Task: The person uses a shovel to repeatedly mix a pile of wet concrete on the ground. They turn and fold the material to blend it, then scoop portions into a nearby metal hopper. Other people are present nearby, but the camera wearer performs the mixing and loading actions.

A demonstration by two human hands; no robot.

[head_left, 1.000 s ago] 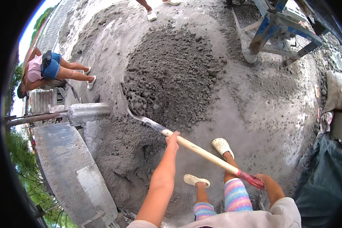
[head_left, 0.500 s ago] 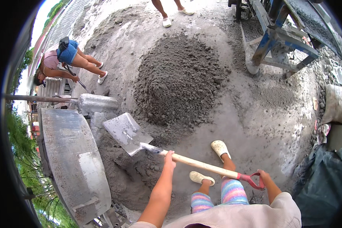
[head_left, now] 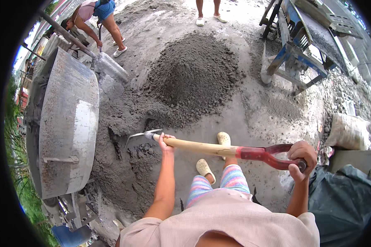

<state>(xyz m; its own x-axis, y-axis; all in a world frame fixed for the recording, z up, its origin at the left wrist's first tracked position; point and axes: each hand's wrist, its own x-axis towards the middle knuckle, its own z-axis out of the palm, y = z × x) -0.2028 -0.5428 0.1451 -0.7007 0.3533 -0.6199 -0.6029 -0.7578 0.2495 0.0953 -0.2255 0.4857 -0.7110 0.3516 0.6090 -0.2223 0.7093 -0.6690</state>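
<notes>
A shovel (head_left: 198, 146) with a pale wooden shaft and a red D-shaped handle lies nearly level across my body. My left hand (head_left: 166, 142) is closed round the shaft just above the blade. At the other end, my right hand (head_left: 303, 158) grips the D-handle, which is raised close to the camera. The metal blade (head_left: 138, 134) shows almost edge-on, at the loose grey material (head_left: 127, 173) beside a metal drum (head_left: 68, 127); I cannot tell how much it carries. Beyond it spreads a large heap of damp grey mix (head_left: 198, 74).
A co-worker (head_left: 99, 20) bends over a long-handled tool at the upper left. Another person's legs (head_left: 208, 8) stand behind the heap. At the upper right is a blue metal frame (head_left: 288, 53). A sack (head_left: 348, 131) and a dark green tarp (head_left: 342, 201) lie to my right.
The blade has turned from showing its broad face to nearly edge-on and come lower and closer to me. My right hand has lifted the handle. The whole view has shifted.
</notes>
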